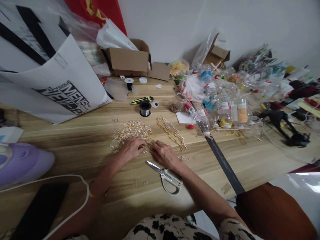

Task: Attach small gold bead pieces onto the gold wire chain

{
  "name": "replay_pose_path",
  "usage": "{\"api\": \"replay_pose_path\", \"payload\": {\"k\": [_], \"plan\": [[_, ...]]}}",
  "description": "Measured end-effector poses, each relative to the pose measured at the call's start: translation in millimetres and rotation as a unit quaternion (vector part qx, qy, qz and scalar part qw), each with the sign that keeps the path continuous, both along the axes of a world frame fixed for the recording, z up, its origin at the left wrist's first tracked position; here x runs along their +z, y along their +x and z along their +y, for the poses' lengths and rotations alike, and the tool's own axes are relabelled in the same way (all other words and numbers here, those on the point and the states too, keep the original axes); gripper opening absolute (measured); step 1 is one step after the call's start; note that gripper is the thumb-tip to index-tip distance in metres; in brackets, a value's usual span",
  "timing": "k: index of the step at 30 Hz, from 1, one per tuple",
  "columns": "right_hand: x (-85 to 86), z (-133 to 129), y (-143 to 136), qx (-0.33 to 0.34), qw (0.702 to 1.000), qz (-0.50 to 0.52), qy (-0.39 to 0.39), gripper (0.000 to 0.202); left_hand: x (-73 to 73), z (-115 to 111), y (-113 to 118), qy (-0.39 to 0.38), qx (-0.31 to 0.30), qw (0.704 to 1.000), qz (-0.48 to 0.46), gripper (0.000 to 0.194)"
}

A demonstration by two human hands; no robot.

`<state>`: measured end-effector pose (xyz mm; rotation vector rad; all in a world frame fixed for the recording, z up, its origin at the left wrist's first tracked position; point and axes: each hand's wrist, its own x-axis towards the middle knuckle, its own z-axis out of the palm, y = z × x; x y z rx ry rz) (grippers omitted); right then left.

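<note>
A tangled heap of gold beaded chain [131, 130] with clear beads lies on the wooden table. My left hand [132, 148] rests against its near edge, fingers curled in a pinch. Close beside it, my right hand [163, 153] has its fingers bent together too. A short bit of beaded chain [149, 146] shows between the fingertips of both hands; the exact grip is partly hidden. To the right, several beaded strands [171, 133] are laid out lengthwise. White-handled scissors [166, 176] lie partly open below my right hand, their blades pointing up-left.
Beyond the heap sit a wire spool [145, 109], a yellow-black utility knife [141, 100] and a black thread spool [129, 84]. Plastic bottles [223, 106] crowd the right. A white paper bag [62, 90] and a purple appliance [25, 163] stand left, with a white cord [85, 183] near my forearm.
</note>
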<state>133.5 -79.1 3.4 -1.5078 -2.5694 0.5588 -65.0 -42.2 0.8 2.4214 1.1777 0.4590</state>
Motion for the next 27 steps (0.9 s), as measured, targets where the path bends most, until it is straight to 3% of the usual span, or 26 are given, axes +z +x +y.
{"api": "replay_pose_path", "payload": {"k": [4, 12, 19, 27], "plan": [[-2.3, 3, 11, -0.017, 0.987, 0.151, -0.044, 0.009, 1.6, 1, 1, -0.003, 0.004, 1.000, -0.001, 0.015], [-11.0, 8, 22, -0.127, 0.902, 0.376, -0.172, 0.023, -3.9, -4, 7, 0.017, -0.017, 1.000, 0.007, 0.010], [-21.9, 15, 22, -0.151, 0.842, 0.469, -0.221, 0.028, -5.9, -10, 12, 0.079, -0.036, 0.996, 0.031, 0.014], [-22.8, 18, 26, -0.184, 0.804, 0.506, -0.251, 0.032, -7.7, -4, 6, 0.083, -0.081, 0.992, 0.047, 0.015]]}}
